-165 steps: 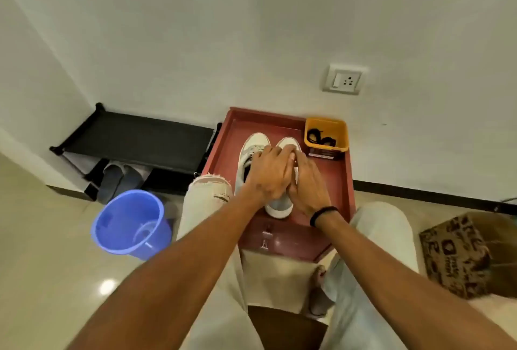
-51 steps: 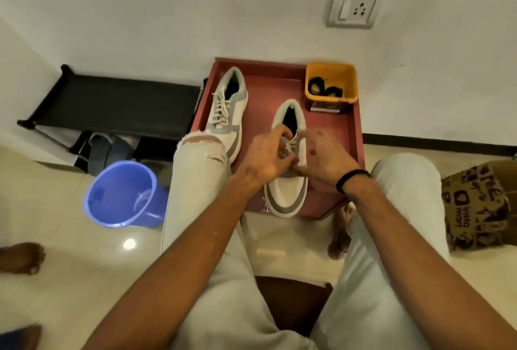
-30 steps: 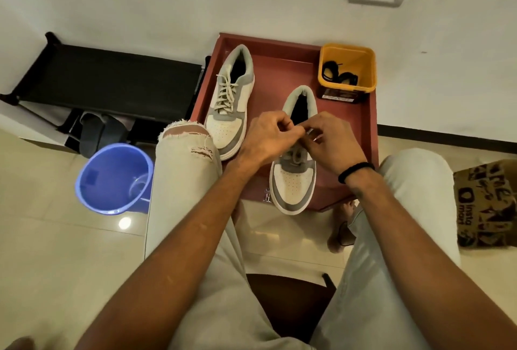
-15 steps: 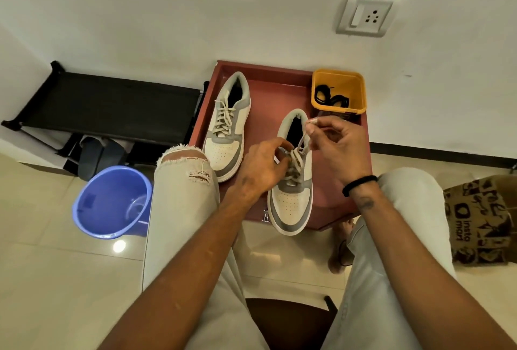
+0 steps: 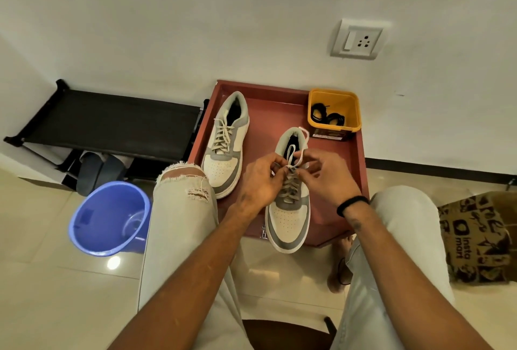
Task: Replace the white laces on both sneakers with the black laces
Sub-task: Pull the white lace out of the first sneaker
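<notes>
On the red tray (image 5: pixel 275 115) by the wall, both hands, left hand (image 5: pixel 258 182) and right hand (image 5: pixel 326 175), pinch the white lace (image 5: pixel 293 156) atop the nearer right-side sneaker (image 5: pixel 289 204), toe pointing toward the person.

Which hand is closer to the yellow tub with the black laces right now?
The right hand. It works the white lace on the near sneaker, just below the yellow tub. The left hand is further left, across that sneaker.

only readable thing is "insta mart" printed on the brown paper bag (image 5: pixel 475 238) at right, sideways
</notes>
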`<state>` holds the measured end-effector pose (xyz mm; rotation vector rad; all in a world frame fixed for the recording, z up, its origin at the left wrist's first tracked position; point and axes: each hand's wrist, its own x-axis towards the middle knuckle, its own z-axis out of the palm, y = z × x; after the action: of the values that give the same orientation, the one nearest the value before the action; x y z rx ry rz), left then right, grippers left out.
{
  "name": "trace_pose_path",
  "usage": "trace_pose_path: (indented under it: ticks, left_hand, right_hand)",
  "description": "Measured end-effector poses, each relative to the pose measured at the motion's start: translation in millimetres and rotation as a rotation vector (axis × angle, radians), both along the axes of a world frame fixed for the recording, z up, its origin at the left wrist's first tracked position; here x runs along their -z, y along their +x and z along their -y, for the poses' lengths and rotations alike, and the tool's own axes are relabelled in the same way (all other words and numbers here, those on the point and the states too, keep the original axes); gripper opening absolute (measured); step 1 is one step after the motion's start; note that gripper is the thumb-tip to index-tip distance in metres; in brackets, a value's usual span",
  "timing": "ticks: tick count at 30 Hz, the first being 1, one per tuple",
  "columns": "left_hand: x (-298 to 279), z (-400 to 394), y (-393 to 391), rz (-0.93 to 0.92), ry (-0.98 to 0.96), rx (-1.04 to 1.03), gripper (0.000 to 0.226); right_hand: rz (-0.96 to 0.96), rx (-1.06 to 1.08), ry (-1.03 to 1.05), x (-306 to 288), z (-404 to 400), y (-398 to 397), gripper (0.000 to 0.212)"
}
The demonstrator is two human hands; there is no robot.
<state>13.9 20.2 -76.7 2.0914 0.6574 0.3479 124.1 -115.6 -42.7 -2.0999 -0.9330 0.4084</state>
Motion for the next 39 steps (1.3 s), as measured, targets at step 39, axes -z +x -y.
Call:
trace_pose_path:
  ticks: [39]
  left_hand:
    - [-6, 15, -6, -0.028, 0.204, 0.136, 0.029]
  right_hand:
    - [0.055, -0.03, -0.277, 10, 10, 1, 0.076]
